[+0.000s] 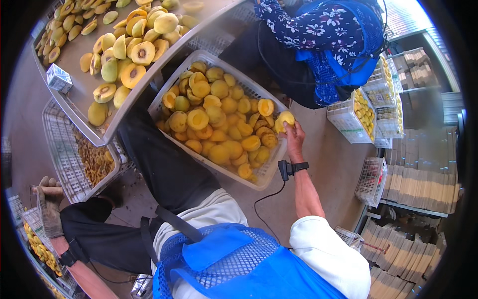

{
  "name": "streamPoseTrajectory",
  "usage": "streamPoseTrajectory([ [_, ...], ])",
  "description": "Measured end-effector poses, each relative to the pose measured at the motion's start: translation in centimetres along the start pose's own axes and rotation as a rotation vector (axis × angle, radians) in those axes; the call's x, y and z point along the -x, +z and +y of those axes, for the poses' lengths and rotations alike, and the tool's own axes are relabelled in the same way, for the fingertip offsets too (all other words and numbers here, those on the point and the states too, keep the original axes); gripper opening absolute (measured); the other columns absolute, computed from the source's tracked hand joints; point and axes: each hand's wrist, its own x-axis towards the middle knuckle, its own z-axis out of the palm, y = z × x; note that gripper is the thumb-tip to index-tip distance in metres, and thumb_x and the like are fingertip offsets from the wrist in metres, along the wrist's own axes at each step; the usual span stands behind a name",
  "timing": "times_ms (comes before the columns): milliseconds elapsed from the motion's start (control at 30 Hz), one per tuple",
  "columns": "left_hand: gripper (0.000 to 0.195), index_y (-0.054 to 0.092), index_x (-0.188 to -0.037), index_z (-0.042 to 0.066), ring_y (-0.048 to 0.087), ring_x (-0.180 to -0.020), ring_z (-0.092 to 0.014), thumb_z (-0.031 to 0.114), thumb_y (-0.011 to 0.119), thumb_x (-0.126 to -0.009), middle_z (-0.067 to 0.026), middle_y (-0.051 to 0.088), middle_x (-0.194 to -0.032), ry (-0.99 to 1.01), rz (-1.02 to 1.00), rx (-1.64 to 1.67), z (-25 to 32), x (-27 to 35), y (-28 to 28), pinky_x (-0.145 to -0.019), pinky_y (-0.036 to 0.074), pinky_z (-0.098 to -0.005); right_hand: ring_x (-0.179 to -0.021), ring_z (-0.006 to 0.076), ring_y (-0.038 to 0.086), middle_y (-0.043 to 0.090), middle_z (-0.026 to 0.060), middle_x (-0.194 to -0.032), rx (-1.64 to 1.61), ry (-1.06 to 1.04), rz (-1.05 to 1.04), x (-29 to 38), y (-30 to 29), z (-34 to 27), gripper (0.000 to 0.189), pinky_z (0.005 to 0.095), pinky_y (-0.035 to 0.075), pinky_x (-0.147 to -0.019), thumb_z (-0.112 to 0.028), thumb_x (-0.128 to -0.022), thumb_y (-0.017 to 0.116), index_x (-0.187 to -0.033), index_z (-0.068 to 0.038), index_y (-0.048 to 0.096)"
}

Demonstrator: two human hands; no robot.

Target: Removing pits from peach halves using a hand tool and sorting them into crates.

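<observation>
My right hand (294, 137) is bare and holds a yellow peach half (286, 118) at the right corner of a white plastic crate (274, 173). That crate is heaped with pitted yellow peach halves (220, 116). At the far left, my left hand (51, 209) wears a soiled work glove and grips a tool with a wooden handle (47, 190), beside my knee. On the metal-edged table (80, 78) lie cut peach halves (143, 53), some with the stone still in them.
A crate of peach stones and scraps (61, 149) stands under the table's corner. A small carton (59, 78) sits on the table. A co-worker in a floral sleeve (317, 26) is close by at the top. Stacked fruit crates (347, 117) and flat cardboard (418, 183) are at the right.
</observation>
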Motion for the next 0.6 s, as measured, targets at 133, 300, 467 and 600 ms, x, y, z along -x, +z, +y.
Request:
streamPoseTrajectory([
  [133,0.056,0.047,-0.140,0.000,0.055,-0.120,-0.023,0.040,0.057,-0.101,-0.0133,0.054,-0.131,-0.018,0.055,-0.015,0.0,-0.3,0.7,-0.107,0.046,-0.0392,-0.100,0.0189,0.066,0.064,0.0098,-0.114,-0.195,0.113,0.050,0.3,-0.6,-1.1,0.034,0.0329,0.063,-0.075,-0.022,-0.094,0.065,-0.119,0.001,0.061],
  [300,0.057,0.047,-0.140,-0.001,0.056,-0.119,-0.022,0.039,0.058,-0.101,-0.0135,0.055,-0.131,-0.026,0.026,-0.018,0.1,-0.4,0.4,-0.106,0.047,-0.0387,-0.092,0.0166,0.065,0.064,0.0081,-0.108,-0.143,0.067,0.126,-0.7,-0.3,-1.8,0.033,0.0306,0.060,-0.073,-0.024,-0.093,0.066,-0.115,0.000,0.062],
  [467,0.057,0.048,-0.138,-0.001,0.057,-0.116,-0.021,0.040,0.059,-0.100,-0.0122,0.057,-0.126,-0.023,-0.134,0.026,0.1,-0.7,-1.0,-0.105,0.048,-0.0400,-0.081,0.0141,0.064,0.065,0.0053,-0.096,-0.068,0.023,0.183,-1.4,-0.5,-1.4,0.033,0.0273,0.055,-0.072,-0.025,-0.093,0.067,-0.113,0.000,0.063],
  [600,0.052,0.056,-0.130,0.002,0.061,-0.105,-0.021,0.040,0.065,-0.096,-0.0097,0.063,-0.117,0.005,0.061,-0.022,0.0,-0.2,3.0,-0.093,0.053,-0.0359,-0.083,0.0187,0.065,0.068,0.0123,-0.098,0.302,-0.097,0.041,-2.3,-1.4,0.8,0.038,0.0322,0.054,-0.074,-0.024,-0.089,0.070,-0.115,0.002,0.062],
])
